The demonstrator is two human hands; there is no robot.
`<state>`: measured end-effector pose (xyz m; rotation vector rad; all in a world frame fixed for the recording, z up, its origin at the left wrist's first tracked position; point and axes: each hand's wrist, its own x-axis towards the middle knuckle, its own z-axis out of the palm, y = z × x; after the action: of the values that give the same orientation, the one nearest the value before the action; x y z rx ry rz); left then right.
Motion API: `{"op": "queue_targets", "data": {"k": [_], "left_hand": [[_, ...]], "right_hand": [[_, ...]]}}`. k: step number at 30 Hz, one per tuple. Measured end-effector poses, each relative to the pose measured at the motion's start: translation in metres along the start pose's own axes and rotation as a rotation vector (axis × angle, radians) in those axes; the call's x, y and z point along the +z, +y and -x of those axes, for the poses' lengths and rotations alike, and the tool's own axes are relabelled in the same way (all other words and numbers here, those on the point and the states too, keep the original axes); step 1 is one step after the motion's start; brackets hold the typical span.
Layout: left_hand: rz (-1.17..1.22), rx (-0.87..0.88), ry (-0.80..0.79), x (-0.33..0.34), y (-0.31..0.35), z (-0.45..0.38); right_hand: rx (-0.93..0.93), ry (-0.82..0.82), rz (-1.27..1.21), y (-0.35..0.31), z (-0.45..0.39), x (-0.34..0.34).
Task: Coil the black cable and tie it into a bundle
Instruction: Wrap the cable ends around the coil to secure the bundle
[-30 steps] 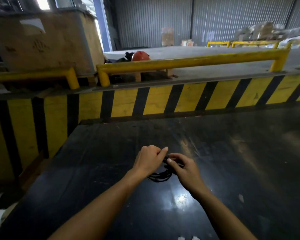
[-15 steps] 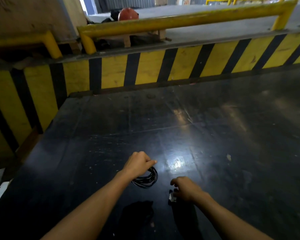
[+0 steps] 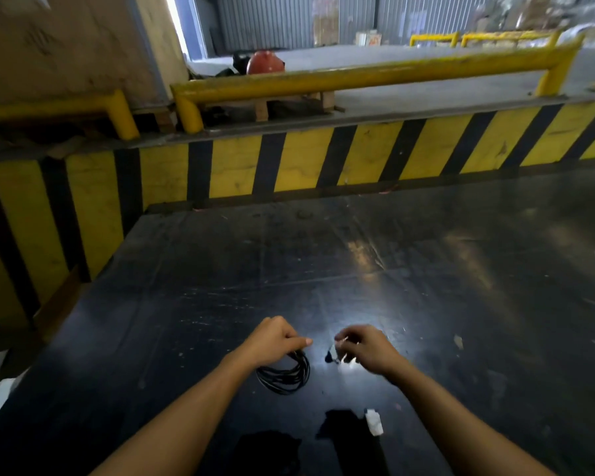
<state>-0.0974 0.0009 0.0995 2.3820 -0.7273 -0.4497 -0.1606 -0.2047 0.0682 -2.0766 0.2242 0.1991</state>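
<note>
Above a dark, scuffed surface (image 3: 426, 269), near its close edge, the two hands work side by side. The black cable (image 3: 284, 374) is already wound into several loops, so coiling appears essentially complete; no tie is visible around the loops, so binding is judged the step remaining. The left hand (image 3: 272, 340) is closed around the top of the coil, thumb extended toward the right, and the loops hang below the fist, either resting on the surface or just above it; which cannot be told. The right hand (image 3: 364, 348) is just beside, apart from the coil, its fingers curled around a small object (image 3: 337, 357) with pale and dark parts; blur prevents identification, though it may be a tie or the cable's end. A small white scrap (image 3: 374, 421) lies on the surface nearer the viewer, below the right hand. Beyond the surface rise a yellow-and-black striped barrier (image 3: 323, 159) and a yellow rail (image 3: 375, 75).
</note>
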Motion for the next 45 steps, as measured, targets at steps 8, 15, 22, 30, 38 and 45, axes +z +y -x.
{"op": "queue_targets", "data": {"k": [8,15,22,30,38,45], "left_hand": [[0.101,0.155,0.1,-0.066,0.056,-0.027],[0.208,0.249,0.056,-0.106,0.091,-0.037],[0.183,0.284,0.047,-0.124,0.101,-0.049],[0.313,0.319,-0.04,-0.131,0.107,-0.053],[0.45,0.309,0.026,-0.141,0.112,-0.05],[0.472,0.319,0.031,-0.146,0.118,-0.044]], "right_hand": [[-0.213,0.148,-0.265,-0.095,-0.005,-0.07],[-0.392,0.213,-0.188,-0.133,-0.009,-0.1],[-0.462,0.194,-0.168,-0.151,-0.014,-0.114],[-0.48,0.223,-0.131,-0.152,-0.017,-0.118],[-0.742,0.258,0.264,-0.156,-0.012,-0.12],[-0.784,0.302,0.242,-0.161,-0.012,-0.122]]}}
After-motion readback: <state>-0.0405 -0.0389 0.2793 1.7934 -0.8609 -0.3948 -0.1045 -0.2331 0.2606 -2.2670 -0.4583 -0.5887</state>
